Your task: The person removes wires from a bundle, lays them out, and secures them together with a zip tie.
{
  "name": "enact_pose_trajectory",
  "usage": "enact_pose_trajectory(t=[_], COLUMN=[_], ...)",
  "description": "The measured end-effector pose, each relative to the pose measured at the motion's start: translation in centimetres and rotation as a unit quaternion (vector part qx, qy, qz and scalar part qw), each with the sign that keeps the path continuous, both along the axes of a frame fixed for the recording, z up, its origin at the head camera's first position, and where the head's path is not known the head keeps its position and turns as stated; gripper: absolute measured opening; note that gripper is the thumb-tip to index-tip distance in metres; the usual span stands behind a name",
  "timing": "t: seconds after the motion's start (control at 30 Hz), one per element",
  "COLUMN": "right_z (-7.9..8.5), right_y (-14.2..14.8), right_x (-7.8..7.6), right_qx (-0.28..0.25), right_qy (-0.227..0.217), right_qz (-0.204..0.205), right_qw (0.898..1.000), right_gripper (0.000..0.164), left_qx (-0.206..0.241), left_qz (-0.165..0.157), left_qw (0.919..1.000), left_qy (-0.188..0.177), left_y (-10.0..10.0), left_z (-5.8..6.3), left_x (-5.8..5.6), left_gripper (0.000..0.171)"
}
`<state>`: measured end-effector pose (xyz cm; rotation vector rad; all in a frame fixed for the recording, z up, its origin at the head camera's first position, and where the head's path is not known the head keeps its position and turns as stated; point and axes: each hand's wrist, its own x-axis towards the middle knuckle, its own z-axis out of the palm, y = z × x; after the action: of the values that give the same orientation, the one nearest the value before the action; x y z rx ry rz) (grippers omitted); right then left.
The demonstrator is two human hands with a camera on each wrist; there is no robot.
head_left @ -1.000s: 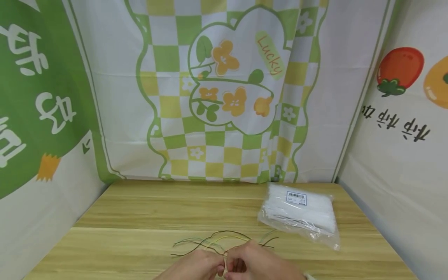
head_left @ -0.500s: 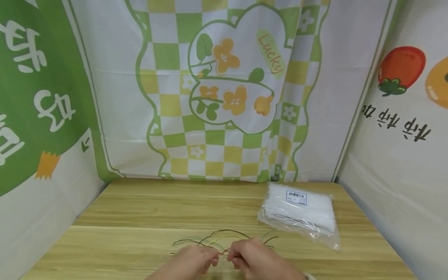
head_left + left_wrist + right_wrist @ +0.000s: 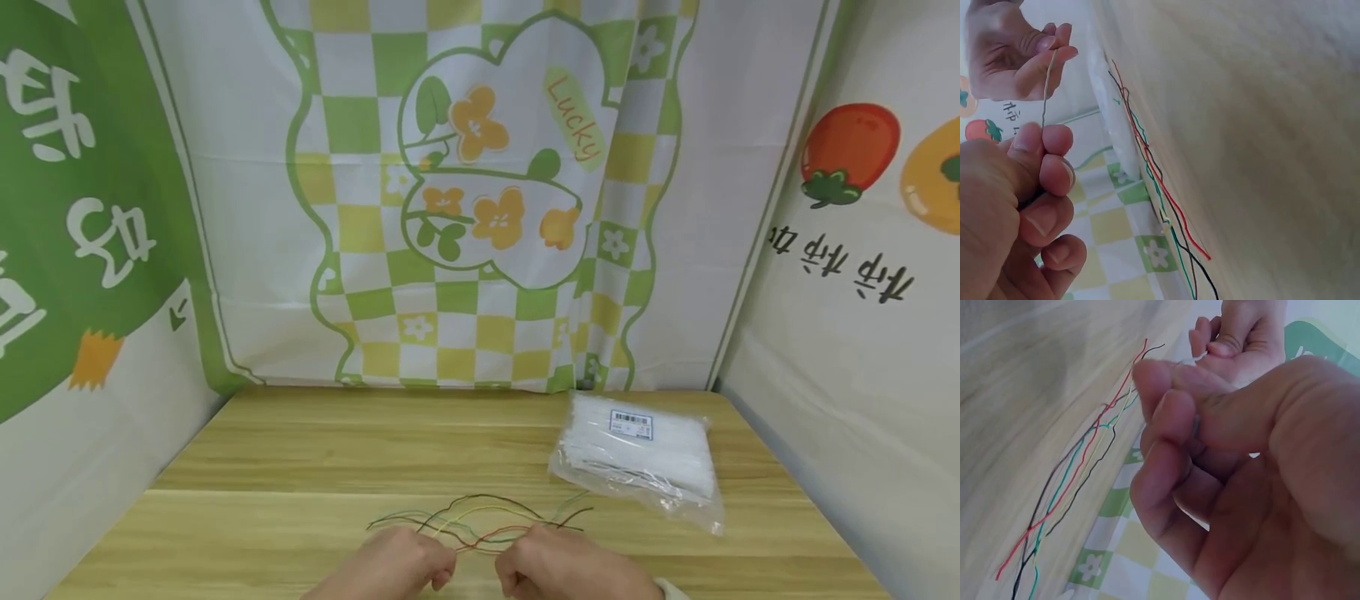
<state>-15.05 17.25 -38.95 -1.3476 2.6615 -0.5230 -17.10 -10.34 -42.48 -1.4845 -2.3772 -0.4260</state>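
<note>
Between finger and thumb my left hand (image 3: 397, 562) pinches one part of a thin pale wire (image 3: 1045, 100). Another part of that wire is pinched by my right hand (image 3: 562, 565), and the short length between the two hands looks nearly straight in the left wrist view. The pale wire is too fine to make out in the head view. Just beyond the hands, several loose wires lie crossed on the table: a red wire (image 3: 1088, 447), a black wire (image 3: 1197, 253), a green wire (image 3: 1063, 481) and a yellow wire (image 3: 480, 508).
At the back right of the wooden table (image 3: 300, 458) lies a clear plastic bag (image 3: 637, 454) with white contents and a barcode label. A checked, flowered curtain (image 3: 480, 333) hangs behind the table, with printed cloth at both sides.
The hands were close together a second ago and have moved apart, the left hand going left. More of the red wire shows between them now. The bag stays put.
</note>
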Motion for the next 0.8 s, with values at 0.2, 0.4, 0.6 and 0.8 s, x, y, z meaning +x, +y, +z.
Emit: enact_pose_trajectory(t=[0.2,0.4,0.6,0.8], right_z=[0.1,0.1,0.0,-0.3], right_y=[0.2,0.4,1.0,1.6], right_x=[-0.2,-0.4,-0.6,-0.7], right_qx=[0.032,0.064,0.047,0.020], right_qy=[0.084,0.096,0.028,0.042], right_qz=[0.031,0.036,0.079,0.102], right_qw=[0.995,0.993,0.995,0.994], right_gripper=[0.024,0.024,0.010,0.008], left_qx=[0.001,-0.065,-0.048,-0.031], left_qz=[0.037,0.093,0.112,0.122], left_qw=[0.9987,0.9933,0.9914,0.9903], left_qy=[0.036,0.024,0.048,0.060], left_y=[-0.2,-0.4,-1.1,-2.0], left_z=[0.1,0.2,-0.1,-0.8], left_x=[0.0,0.1,0.0,-0.3], left_gripper=[0.027,0.038,0.045,0.046])
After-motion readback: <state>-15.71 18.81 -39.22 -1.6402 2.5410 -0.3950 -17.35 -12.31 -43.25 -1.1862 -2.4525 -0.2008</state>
